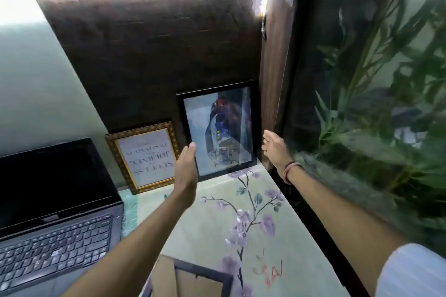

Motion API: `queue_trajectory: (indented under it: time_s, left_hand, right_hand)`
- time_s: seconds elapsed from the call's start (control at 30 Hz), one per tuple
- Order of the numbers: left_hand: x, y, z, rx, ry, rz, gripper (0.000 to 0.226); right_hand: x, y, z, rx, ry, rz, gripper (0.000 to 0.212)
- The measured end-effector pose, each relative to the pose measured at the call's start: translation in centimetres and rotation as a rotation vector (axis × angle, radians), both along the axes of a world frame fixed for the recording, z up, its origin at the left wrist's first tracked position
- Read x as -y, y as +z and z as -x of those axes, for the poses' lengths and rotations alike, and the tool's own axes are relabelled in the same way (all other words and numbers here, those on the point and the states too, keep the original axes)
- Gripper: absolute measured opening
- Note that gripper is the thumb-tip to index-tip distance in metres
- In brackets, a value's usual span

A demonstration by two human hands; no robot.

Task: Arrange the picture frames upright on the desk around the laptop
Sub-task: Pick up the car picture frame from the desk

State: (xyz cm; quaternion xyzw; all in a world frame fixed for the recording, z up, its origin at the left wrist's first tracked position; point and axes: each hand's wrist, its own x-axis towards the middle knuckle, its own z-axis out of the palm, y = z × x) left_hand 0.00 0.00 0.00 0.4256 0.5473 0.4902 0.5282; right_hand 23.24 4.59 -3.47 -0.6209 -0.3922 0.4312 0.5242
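Black picture frame (218, 128) stands upright at the back right corner of the counter (212, 222), long axis vertical, glass facing the camera, leaning on the dark wall panel (149, 50). Gold picture frame (144, 155) just left of it, also upright, its print upside down. Laptop (55, 202) open at left. Left hand (187, 167) open, fingertips at the black frame's left edge. Right hand (275, 147) open, near its right side, apart. A third frame (190, 279) lies flat, back up, at the near edge
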Motion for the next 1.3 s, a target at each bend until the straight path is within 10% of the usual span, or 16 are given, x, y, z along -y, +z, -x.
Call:
queue_trajectory:
  time_s: [0.6,0.8,1.1,1.3]
  left_hand:
    - [-4.3,-2.1,2.0,0.093,0.085,0.083,0.052]
    - [0.2,2.1,6.4,0.011,0.054,-0.061,0.056]
    - [14.1,-0.4,22.2,-0.232,0.395,-0.051,0.075]
    - [24.0,-1.0,35.4,0.102,0.456,0.092,0.011]
  right_hand:
    - [-3.9,-2.6,0.3,0.088,-0.016,0.030,0.052]
    - [3.2,-2.1,2.9,-0.212,0.015,0.019,0.036]
    - [17.9,-0.2,23.0,-0.534,0.117,0.109,0.022]
    - [25.1,0.1,40.1,-0.617,0.164,0.378,0.009]
